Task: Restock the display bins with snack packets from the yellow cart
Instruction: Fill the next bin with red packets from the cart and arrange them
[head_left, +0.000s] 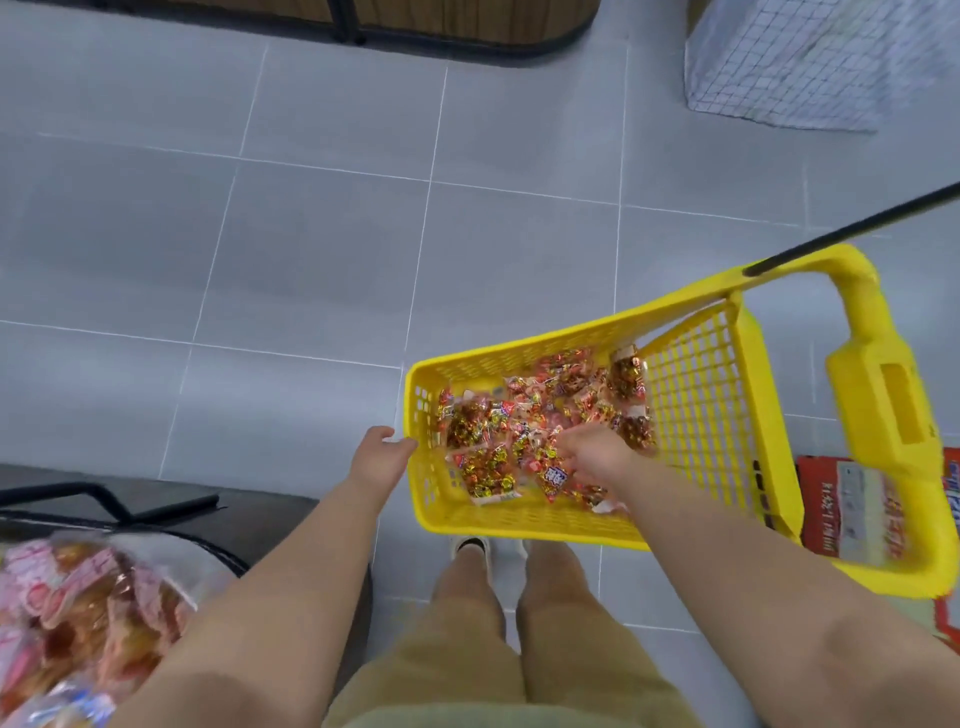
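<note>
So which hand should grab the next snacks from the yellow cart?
The right hand. It is inside the yellow cart, down on the snack packets. The left hand is outside, only touching the cart's corner.

The cart (519, 358) stands on the tiled floor (311, 234) right of centre, just before the person's legs (467, 623), its handle (883, 395) on the right side. Snack packets (483, 470) lie loose in its basket. The left grip (382, 449) touches the basket's near-left corner from outside; the right grip (592, 457) is inside, down among the packets, perhaps on one, though blur hides it. A carton (852, 514) lies on the floor under the handle. At near left a display bin (218, 551) holds bagged pastries (88, 613). A wire-mesh container (810, 62) stands at far right.
</note>
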